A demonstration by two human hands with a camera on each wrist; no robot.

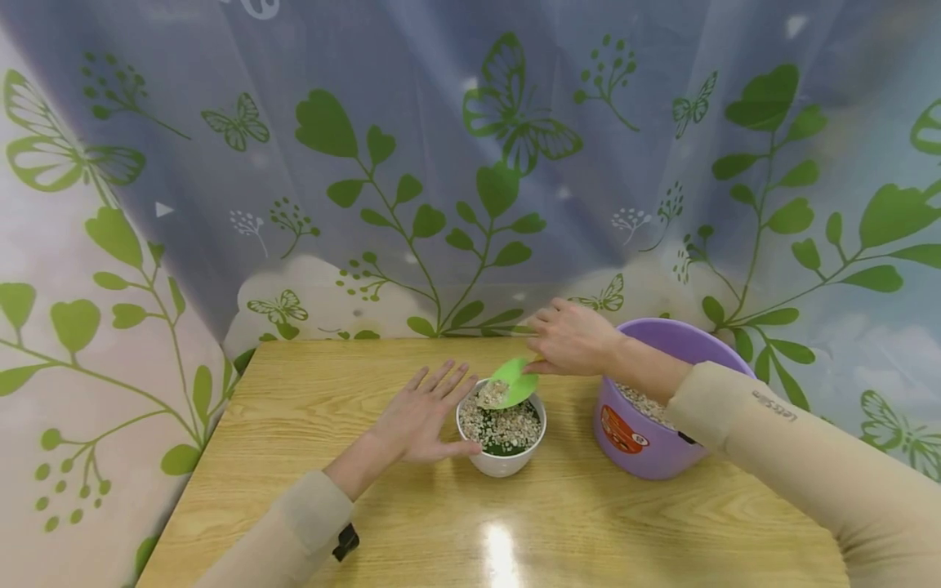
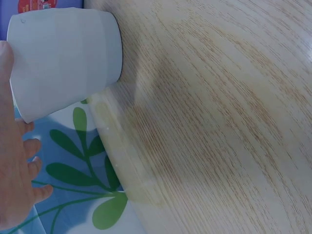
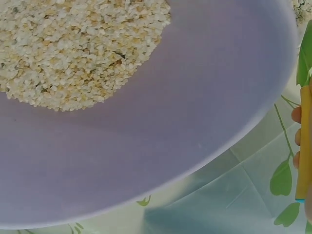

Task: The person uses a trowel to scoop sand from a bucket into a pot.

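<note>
My right hand (image 1: 573,339) grips the yellow handle (image 3: 306,141) of a small toy shovel. Its green blade (image 1: 524,384) tilts over the back of a white pot (image 1: 500,466), with some pale gravel (image 1: 494,394) on it. Inside the pot, more gravel (image 1: 515,425) partly covers a dark green surface. Fingers spread, my left hand (image 1: 421,420) is at the pot's left side, thumb right at the rim. The left wrist view shows the pot's smooth outer wall (image 2: 66,58) beside that hand.
A purple bucket (image 1: 647,461) with an orange label stands right of the pot, under my right forearm. Pale gravel (image 3: 73,53) lies inside it. The wooden table (image 1: 294,408) ends at the back against a leaf-and-butterfly patterned curtain (image 1: 441,163).
</note>
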